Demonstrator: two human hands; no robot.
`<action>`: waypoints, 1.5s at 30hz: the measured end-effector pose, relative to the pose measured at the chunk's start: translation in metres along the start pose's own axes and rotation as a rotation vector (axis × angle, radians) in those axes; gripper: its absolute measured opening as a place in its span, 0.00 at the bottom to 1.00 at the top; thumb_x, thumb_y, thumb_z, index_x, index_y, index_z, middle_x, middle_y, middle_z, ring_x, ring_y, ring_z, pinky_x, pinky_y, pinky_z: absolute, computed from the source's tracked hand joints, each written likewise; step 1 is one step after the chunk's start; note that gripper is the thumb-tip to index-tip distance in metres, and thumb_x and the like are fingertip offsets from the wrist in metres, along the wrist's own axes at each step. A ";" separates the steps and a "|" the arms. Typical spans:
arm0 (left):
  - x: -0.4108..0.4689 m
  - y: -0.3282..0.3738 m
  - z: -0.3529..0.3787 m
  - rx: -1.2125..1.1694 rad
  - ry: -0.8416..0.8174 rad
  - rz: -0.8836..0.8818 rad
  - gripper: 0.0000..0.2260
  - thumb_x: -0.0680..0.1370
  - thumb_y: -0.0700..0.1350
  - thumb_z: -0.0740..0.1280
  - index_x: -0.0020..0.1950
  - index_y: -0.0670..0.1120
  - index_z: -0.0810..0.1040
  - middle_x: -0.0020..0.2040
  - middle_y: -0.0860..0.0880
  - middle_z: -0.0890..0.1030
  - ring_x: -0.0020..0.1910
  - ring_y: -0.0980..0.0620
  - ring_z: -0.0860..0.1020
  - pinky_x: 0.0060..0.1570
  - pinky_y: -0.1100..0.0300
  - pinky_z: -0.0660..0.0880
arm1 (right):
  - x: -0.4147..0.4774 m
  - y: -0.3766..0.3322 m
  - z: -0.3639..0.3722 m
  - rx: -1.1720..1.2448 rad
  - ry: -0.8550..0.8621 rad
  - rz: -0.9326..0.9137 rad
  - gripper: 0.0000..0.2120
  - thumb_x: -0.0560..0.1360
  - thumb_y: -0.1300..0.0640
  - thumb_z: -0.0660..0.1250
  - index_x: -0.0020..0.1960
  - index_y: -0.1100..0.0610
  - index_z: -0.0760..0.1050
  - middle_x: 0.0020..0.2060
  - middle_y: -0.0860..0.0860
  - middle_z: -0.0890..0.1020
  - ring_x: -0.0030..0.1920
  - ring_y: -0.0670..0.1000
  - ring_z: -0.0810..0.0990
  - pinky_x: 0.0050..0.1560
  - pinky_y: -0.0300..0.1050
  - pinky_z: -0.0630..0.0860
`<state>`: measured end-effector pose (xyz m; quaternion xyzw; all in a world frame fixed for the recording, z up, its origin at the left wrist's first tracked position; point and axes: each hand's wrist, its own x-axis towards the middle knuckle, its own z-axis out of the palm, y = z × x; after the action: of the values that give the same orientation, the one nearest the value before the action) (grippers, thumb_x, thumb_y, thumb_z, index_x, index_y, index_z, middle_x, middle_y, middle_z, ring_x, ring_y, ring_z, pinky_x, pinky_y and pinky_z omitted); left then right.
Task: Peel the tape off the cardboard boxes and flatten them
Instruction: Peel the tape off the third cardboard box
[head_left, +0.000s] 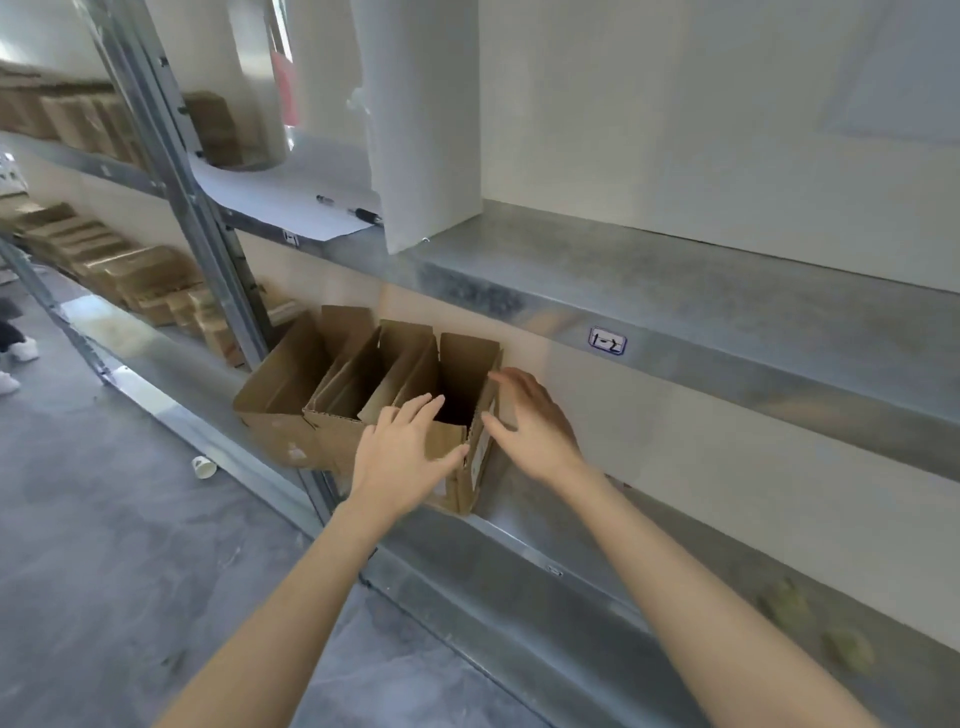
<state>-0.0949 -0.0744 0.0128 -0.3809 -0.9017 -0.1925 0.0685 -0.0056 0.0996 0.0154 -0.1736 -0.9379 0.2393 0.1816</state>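
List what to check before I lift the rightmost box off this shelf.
1. Left hand on the box, near wall: ok, resting there.
2. Right hand on its labelled side: ok, touching.
3. Top flaps open: ok.
4. Tape left on it: cannot tell.
5. Inside empty: cannot tell, too dark.
6. Clear of the middle box: not ok, no gap shows between them.

Metal shelving (675, 291), grey floor (104, 545), pale wall (727, 104)
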 end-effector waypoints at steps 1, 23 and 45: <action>0.004 -0.005 0.005 -0.011 -0.010 0.021 0.30 0.77 0.65 0.62 0.77 0.55 0.65 0.76 0.55 0.67 0.72 0.50 0.66 0.65 0.51 0.67 | 0.001 0.001 0.005 0.006 0.004 0.021 0.25 0.79 0.47 0.61 0.75 0.49 0.61 0.74 0.48 0.63 0.72 0.51 0.64 0.68 0.50 0.68; 0.024 -0.046 0.037 -0.138 -0.073 0.312 0.28 0.71 0.66 0.64 0.64 0.51 0.75 0.57 0.52 0.74 0.56 0.51 0.71 0.48 0.57 0.74 | -0.007 -0.014 0.045 -0.175 0.053 0.237 0.33 0.75 0.62 0.66 0.75 0.45 0.59 0.76 0.47 0.57 0.67 0.54 0.70 0.54 0.53 0.80; 0.013 -0.032 0.040 -0.248 -0.090 0.399 0.21 0.68 0.62 0.72 0.51 0.52 0.71 0.53 0.56 0.67 0.50 0.58 0.68 0.38 0.68 0.68 | -0.059 0.003 0.009 -0.469 0.139 0.025 0.08 0.69 0.53 0.71 0.45 0.50 0.73 0.42 0.45 0.80 0.51 0.50 0.78 0.66 0.56 0.66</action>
<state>-0.1259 -0.0704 -0.0301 -0.5652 -0.7802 -0.2673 0.0177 0.0430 0.0739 -0.0089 -0.2388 -0.9507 0.0049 0.1977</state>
